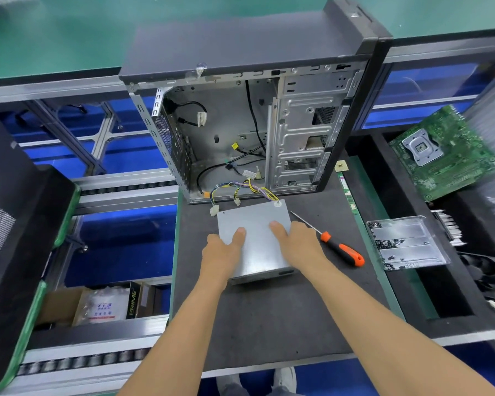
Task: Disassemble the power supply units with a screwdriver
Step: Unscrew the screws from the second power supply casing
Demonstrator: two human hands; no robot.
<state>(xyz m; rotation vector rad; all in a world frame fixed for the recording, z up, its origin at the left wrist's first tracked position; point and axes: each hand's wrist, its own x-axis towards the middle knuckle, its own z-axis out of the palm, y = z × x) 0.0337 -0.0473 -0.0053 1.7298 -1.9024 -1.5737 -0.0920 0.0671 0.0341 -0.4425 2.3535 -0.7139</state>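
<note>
Head view: both hands grip the grey power supply unit point(255, 235) by its sides, left hand point(222, 250) and right hand point(297, 244) with thumbs on top. It sits on the dark mat point(269, 315), screwdriver point(336, 247) just beside, open computer case point(249, 124) behind.

An opened computer case point(240, 124) stands beyond the hands on the counter point(269, 315), a green motherboard point(443, 155) and a metal tray of screws point(406, 242) lie to the right, and cardboard boxes point(97, 305) sit lower left.
</note>
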